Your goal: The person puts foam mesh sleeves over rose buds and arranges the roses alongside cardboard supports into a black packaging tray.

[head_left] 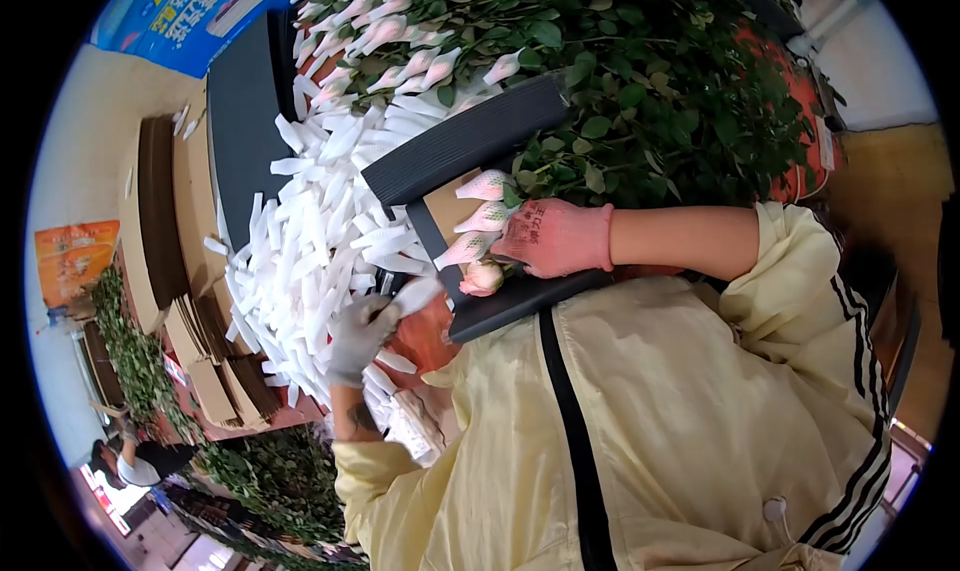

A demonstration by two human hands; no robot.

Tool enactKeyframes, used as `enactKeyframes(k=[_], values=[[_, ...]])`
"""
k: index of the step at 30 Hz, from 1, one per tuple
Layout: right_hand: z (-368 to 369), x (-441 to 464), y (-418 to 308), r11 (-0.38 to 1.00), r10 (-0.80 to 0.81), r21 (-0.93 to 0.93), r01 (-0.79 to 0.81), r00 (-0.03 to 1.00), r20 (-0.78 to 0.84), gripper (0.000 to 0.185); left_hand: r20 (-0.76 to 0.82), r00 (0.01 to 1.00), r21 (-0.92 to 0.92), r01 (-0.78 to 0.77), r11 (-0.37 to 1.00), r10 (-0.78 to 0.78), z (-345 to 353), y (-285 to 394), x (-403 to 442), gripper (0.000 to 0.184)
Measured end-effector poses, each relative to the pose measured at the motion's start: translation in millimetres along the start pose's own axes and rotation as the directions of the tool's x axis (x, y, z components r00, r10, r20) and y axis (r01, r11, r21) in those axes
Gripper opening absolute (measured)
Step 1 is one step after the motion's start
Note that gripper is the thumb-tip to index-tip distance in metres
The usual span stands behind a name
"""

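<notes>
My left hand point(362, 339), in a whitish glove, pinches a white foam net sleeve point(418, 294) between thumb and fingers. My right hand point(548, 238), in a pink glove with dark print, is closed just behind a pale pink rose point(481, 278) with a bare bloom. Its fingertips and the stem are partly hidden. Alongside lie several roses in white net sleeves point(484, 217), their heads over a cardboard piece point(450, 203). These roses rest in a black ribbed holder point(470, 136) with a raised side. The two hands are apart.
A large heap of white foam sleeves point(320, 236) lies left of the holder. Beyond it are more sleeved roses point(385, 36) and a mass of leafy stems point(670, 81). Cardboard sheets point(160, 221) stand at the left. Another person point(135, 466) is in the far lower left.
</notes>
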State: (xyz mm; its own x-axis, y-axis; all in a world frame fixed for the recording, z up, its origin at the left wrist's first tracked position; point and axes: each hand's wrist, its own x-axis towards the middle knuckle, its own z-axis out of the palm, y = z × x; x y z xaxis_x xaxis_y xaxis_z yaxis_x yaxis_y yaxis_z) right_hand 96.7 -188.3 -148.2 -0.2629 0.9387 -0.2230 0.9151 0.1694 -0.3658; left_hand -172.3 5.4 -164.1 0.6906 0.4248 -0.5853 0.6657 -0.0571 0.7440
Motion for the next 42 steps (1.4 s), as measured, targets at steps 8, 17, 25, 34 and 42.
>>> enactKeyframes(k=[8,17,25,34,42], values=[[-6,-5,-9,0.974,-0.025,-0.225,0.019,0.999,-0.025,0.014,0.067,0.711,0.687,-0.542,0.485,0.700,73,109,-45,0.046],[-13,-26,-9,0.951,0.062,-0.283,-0.126,0.972,-0.226,0.045,0.067,0.783,0.616,-0.520,0.592,0.619,98,88,-28,0.048],[-9,-3,2,0.943,-0.057,-0.332,-0.012,0.978,-0.199,0.042,0.108,0.797,0.653,-0.507,0.562,0.594,97,94,-27,0.044],[-3,1,-1,0.856,-0.195,-0.514,0.048,0.952,-0.235,0.040,0.114,0.818,0.672,-0.481,0.563,0.564,98,99,-30,0.045],[-25,-4,-11,0.926,-0.025,-0.377,0.015,0.999,-0.022,0.032,0.100,0.820,0.677,-0.471,0.566,0.563,99,99,-33,0.046]])
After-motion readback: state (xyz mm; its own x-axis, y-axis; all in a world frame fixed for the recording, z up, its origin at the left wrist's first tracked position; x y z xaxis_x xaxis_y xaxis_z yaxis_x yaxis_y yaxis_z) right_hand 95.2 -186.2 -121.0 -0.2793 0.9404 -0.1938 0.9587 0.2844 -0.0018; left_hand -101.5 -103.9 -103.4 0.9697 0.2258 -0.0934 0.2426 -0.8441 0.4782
